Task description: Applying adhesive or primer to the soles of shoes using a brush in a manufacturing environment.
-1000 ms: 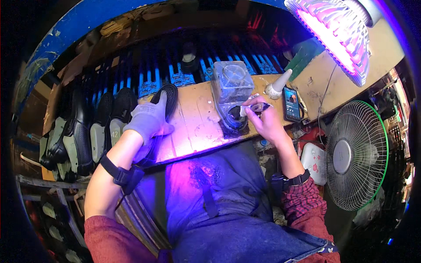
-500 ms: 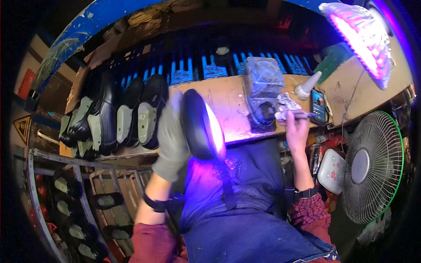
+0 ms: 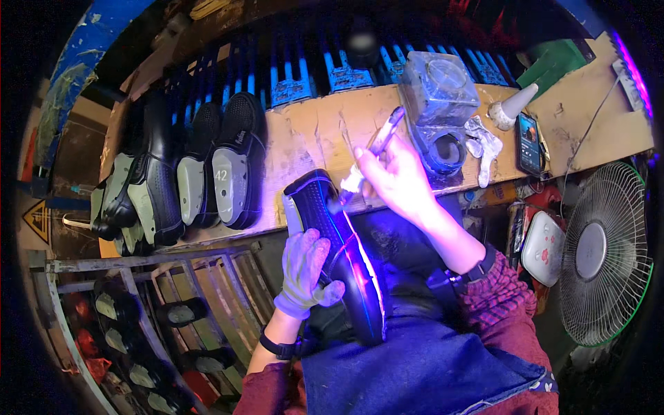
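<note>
A black shoe on a grey last lies slanted over my lap, its upper end by the bench edge. Along its right side runs a pale sole-edge line lit purple. My left hand, in a grey glove, holds the shoe from its left side, fingers against the upper. In my bare right hand is a thin brush, its handle rising above the fingers. The brush's dark tip meets the shoe's edge near the top opening. Something whitish shows around the brush below my fingers.
Several black shoes on lasts stand at the bench's left. A plastic-wrapped box with a round pot, a crumpled rag, a white cone and a phone sit right. A fan and shoe rack flank me.
The shoe has turned and come down toward my lap, its upper now facing me. My right hand has moved left with the brush, from beside the pot to the shoe's edge.
</note>
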{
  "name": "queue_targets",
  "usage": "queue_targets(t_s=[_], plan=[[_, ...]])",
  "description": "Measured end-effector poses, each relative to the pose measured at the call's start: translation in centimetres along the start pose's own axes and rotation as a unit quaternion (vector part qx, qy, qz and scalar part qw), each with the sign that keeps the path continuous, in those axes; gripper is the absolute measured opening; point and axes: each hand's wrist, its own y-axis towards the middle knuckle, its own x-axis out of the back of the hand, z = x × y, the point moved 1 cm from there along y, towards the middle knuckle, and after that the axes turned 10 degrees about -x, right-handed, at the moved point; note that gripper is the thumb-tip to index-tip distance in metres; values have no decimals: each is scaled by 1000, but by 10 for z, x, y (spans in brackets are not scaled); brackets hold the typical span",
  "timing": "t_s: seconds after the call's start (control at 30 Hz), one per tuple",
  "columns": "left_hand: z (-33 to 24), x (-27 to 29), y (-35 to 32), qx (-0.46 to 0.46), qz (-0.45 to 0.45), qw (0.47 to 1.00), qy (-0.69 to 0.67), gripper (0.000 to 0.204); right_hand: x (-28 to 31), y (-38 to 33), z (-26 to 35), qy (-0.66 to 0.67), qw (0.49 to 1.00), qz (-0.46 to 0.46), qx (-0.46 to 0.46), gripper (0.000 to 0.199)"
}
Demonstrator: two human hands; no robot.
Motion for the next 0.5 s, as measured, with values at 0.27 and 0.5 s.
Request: queue_targets(t_s=[0.27,0.5], plan=[[-1,-1,0,-13,1,1000,-4,70,-13,60,2,-112,990,-77,37,30],[-1,5,4,7,4,1000,-11,69,-7,5,21,-150,988,3,21,28]])
